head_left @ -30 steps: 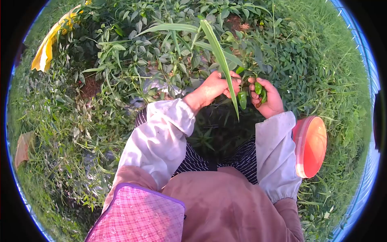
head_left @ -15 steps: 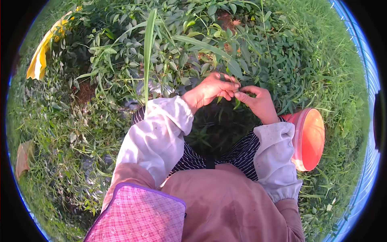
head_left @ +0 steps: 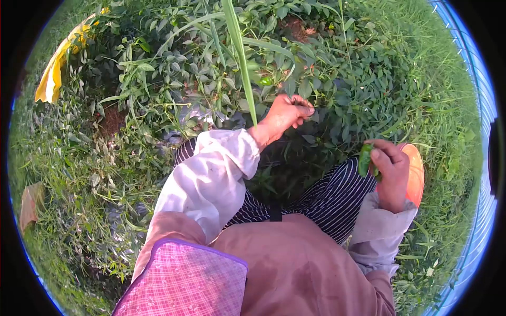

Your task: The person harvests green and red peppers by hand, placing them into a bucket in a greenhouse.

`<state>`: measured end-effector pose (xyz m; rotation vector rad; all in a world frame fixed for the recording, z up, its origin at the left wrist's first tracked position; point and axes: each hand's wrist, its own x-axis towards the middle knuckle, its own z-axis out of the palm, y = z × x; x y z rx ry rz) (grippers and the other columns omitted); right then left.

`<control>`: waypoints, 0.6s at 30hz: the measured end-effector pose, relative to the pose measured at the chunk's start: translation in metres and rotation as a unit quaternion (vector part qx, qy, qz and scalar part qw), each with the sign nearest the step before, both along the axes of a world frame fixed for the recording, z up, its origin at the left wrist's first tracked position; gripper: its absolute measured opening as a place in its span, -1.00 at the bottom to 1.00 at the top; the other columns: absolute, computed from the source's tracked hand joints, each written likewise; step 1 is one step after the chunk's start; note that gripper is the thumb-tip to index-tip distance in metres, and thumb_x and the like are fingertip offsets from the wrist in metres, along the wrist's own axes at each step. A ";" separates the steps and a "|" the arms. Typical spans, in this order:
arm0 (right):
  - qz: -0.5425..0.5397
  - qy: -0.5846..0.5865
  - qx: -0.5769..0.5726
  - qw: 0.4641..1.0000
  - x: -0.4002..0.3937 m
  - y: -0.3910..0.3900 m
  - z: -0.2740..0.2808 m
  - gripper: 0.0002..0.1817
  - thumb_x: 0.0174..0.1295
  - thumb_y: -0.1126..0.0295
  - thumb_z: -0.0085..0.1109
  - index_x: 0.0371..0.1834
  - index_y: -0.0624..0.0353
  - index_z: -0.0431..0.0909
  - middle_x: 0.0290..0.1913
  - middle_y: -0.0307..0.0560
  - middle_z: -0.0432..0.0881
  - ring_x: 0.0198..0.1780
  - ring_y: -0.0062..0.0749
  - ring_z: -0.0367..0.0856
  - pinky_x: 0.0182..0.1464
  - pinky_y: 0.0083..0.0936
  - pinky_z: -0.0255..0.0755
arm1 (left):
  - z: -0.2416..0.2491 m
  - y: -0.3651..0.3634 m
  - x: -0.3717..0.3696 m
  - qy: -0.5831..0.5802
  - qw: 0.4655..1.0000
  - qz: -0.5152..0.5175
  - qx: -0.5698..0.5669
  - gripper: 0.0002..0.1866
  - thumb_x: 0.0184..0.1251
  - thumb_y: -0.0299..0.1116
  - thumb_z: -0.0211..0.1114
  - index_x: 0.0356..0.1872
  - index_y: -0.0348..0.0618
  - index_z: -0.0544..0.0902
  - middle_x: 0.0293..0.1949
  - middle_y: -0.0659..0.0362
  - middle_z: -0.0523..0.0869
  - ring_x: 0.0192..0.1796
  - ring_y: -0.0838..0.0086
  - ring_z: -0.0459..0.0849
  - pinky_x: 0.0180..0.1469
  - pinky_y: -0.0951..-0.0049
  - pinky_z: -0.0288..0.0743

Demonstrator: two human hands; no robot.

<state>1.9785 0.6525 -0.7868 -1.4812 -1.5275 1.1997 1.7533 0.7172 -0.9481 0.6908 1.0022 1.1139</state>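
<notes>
My right hand (head_left: 391, 169) is closed around green peppers (head_left: 365, 159) and hovers over the mouth of a red bucket (head_left: 416, 176) at my right side. My left hand (head_left: 287, 113) reaches forward into the pepper plants (head_left: 316, 79), fingers curled among the leaves; what it grips is hidden by foliage. Another green pepper (head_left: 265, 81) hangs on the plant just left of and above that hand. A long grass blade (head_left: 240, 52) crosses in front of my left wrist.
Dense leafy plants and grass surround me. A yellow cloth or bag (head_left: 52, 73) lies at the upper left. A blue-white net fence (head_left: 482, 105) runs along the right edge. My pink checked apron pocket (head_left: 184, 284) fills the bottom.
My right hand has pulled away from the plant, down and right to the bucket, carrying peppers. My left hand stayed in the leaves. The bucket is now partly behind the right hand.
</notes>
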 end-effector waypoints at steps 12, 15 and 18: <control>0.009 -0.204 0.112 0.972 0.039 0.017 -0.038 -0.69 0.24 0.47 0.25 0.05 0.29 0.58 -0.10 -0.05 0.66 -0.14 -0.49 0.65 -0.08 -0.58 0.52 | -0.004 0.001 0.029 0.405 0.836 0.089 0.359 -0.84 -0.09 -0.40 0.45 -0.40 -0.09 0.74 -0.01 0.01 0.56 0.08 0.07 0.48 0.09 0.22 0.42; 0.028 -0.025 0.036 0.999 -0.050 0.032 -0.060 -0.74 0.22 0.44 0.29 -0.04 0.30 0.60 -0.26 -0.23 0.67 -0.33 -0.68 0.57 -0.28 -0.71 0.45 | -0.018 0.006 0.036 0.411 0.803 0.090 0.422 -0.83 -0.09 -0.42 0.43 -0.38 -0.10 0.73 -0.03 0.03 0.57 0.03 0.06 0.49 0.08 0.20 0.40; 0.040 -0.025 0.094 0.994 -0.081 0.059 -0.078 -0.77 0.23 0.35 0.29 -0.15 0.27 0.61 -0.36 -0.21 0.66 -0.40 -0.71 0.57 -0.41 -0.73 0.40 | -0.018 0.003 0.039 0.407 0.798 0.131 0.425 -0.80 -0.07 -0.42 0.43 -0.33 -0.07 0.73 -0.04 0.06 0.58 0.00 0.08 0.50 0.08 0.19 0.39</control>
